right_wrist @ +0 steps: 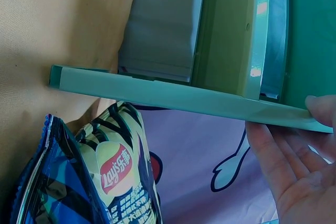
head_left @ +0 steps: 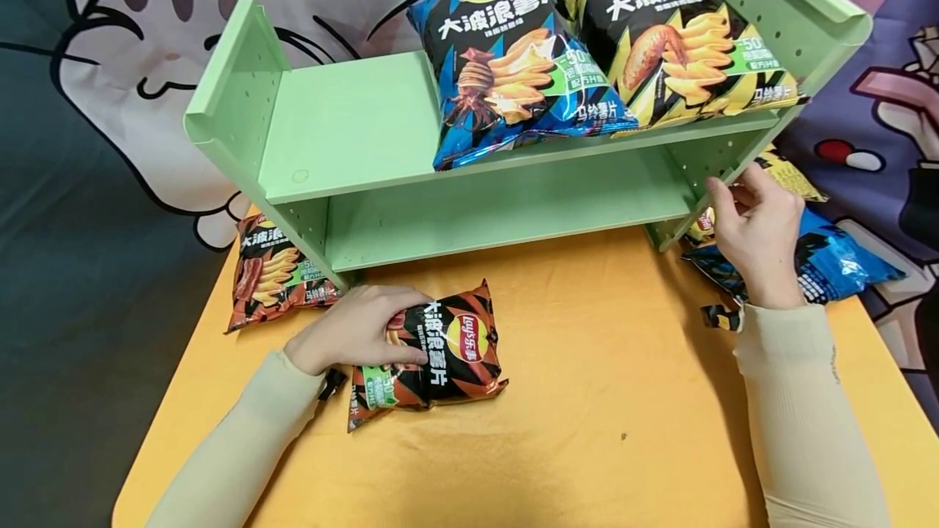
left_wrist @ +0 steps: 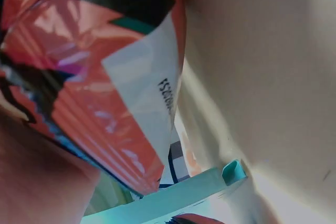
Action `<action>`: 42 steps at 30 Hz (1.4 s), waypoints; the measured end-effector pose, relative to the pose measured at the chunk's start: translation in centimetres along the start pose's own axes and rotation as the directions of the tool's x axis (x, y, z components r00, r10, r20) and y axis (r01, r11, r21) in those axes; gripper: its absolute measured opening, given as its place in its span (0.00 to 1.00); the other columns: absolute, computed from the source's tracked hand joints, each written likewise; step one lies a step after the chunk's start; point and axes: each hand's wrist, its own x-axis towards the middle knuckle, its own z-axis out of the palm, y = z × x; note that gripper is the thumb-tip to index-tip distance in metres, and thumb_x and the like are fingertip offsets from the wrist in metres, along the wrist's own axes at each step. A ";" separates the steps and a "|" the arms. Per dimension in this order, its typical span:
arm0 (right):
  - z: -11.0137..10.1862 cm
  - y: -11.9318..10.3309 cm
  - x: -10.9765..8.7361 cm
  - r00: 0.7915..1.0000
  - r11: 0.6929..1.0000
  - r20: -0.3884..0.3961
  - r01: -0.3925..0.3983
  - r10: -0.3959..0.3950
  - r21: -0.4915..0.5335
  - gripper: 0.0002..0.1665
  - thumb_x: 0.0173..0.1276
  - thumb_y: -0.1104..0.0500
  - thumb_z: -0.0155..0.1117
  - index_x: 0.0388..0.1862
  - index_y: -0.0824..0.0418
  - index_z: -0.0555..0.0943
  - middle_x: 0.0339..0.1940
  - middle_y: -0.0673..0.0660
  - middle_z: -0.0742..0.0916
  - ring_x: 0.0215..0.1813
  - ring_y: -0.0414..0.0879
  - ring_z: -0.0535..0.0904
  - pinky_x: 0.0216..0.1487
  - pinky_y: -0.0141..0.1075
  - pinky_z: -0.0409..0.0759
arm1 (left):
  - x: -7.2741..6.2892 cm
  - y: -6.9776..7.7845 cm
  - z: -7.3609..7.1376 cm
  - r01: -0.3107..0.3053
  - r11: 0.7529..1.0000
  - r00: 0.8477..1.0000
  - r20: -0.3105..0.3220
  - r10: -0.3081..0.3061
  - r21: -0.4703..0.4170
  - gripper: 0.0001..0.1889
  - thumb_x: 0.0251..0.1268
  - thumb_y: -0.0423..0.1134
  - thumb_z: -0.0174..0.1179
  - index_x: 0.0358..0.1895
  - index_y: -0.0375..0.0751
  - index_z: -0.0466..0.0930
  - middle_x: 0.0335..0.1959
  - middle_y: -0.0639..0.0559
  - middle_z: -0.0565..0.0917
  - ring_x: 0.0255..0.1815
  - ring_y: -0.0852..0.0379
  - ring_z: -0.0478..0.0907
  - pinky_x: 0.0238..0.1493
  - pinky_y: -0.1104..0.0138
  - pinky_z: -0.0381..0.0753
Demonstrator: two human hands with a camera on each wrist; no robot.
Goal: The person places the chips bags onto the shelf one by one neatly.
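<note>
In the head view my left hand (head_left: 367, 328) grips a red-and-black bag of potato chips (head_left: 465, 345), thumb across its front, before the shelf's left end. The bag's crimped edge and white label fill much of the left wrist view, where the shiny red bag (left_wrist: 100, 77) looks close. My right hand (head_left: 763, 226) holds the right side panel of the green two-tier shelf (head_left: 506, 210). In the right wrist view, the thumb lies on one side of the panel (right_wrist: 189, 98) and the fingers of the right hand (right_wrist: 294, 166) on the other.
A blue chip bag (head_left: 513, 72) and a yellow-and-black one (head_left: 682, 47) lean on the upper tier. Another red bag (head_left: 279, 275) lies by the shelf's left side. Right of the shelf are a blue bag (head_left: 844, 259) and a yellow bag (head_left: 788, 173), on a yellow-covered table (head_left: 587, 398).
</note>
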 end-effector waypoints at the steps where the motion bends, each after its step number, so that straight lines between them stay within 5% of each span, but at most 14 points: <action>1: 0.0 0.0 0.0 1.000 1.000 0.000 -0.001 0.001 0.000 0.15 0.72 0.62 0.65 0.54 0.66 0.87 0.44 0.74 0.90 0.37 0.08 0.75 0.39 0.10 0.69 | -0.1 0.0 0.0 0.000 1.000 1.000 -0.010 0.000 -0.004 0.44 0.55 0.74 0.65 0.67 0.46 0.80 0.61 0.52 0.86 0.58 0.53 0.85 0.61 0.58 0.83; 12: 0.1 1.1 0.1 1.000 1.000 0.004 -0.003 0.003 -0.022 0.15 0.72 0.60 0.65 0.55 0.62 0.88 0.44 0.72 0.90 0.36 0.08 0.75 0.39 0.10 0.69 | -0.7 0.8 -0.1 -0.002 1.000 0.996 -0.084 0.000 -0.027 0.40 0.55 0.71 0.67 0.62 0.45 0.83 0.56 0.53 0.89 0.54 0.56 0.87 0.57 0.60 0.85; 21: 0.1 1.8 0.1 1.000 1.000 0.006 0.006 -0.006 -0.031 0.15 0.72 0.59 0.66 0.55 0.61 0.88 0.42 0.72 0.91 0.35 0.08 0.75 0.38 0.10 0.68 | -1.0 1.7 -0.4 -0.073 0.997 0.987 -0.143 0.070 -0.015 0.36 0.54 0.68 0.71 0.59 0.44 0.85 0.52 0.54 0.90 0.50 0.57 0.88 0.52 0.62 0.87; 31: -0.1 1.7 0.1 1.000 0.999 0.012 0.010 -0.010 -0.031 0.17 0.72 0.56 0.66 0.56 0.58 0.88 0.43 0.71 0.91 0.36 0.08 0.75 0.38 0.10 0.68 | -1.0 2.4 -1.0 -0.135 0.991 0.967 -0.217 0.130 -0.007 0.32 0.56 0.64 0.73 0.58 0.47 0.85 0.48 0.57 0.90 0.39 0.64 0.87 0.37 0.69 0.84; 36: -0.2 1.8 0.0 1.000 1.000 0.017 0.003 -0.002 -0.029 0.17 0.72 0.56 0.66 0.57 0.57 0.88 0.44 0.71 0.91 0.36 0.08 0.75 0.37 0.10 0.68 | -1.1 2.6 -1.4 -0.128 0.992 0.960 -0.249 0.124 -0.001 0.32 0.55 0.63 0.73 0.59 0.46 0.84 0.49 0.57 0.89 0.42 0.64 0.86 0.41 0.66 0.85; 42: 0.0 1.9 0.1 1.000 0.999 0.010 0.025 -0.025 -0.033 0.16 0.72 0.59 0.66 0.55 0.60 0.88 0.41 0.72 0.91 0.36 0.07 0.74 0.37 0.10 0.68 | -1.1 3.3 -2.2 -0.187 0.982 0.924 -0.340 0.175 -0.004 0.29 0.54 0.60 0.75 0.55 0.47 0.84 0.44 0.60 0.87 0.40 0.66 0.83 0.40 0.68 0.84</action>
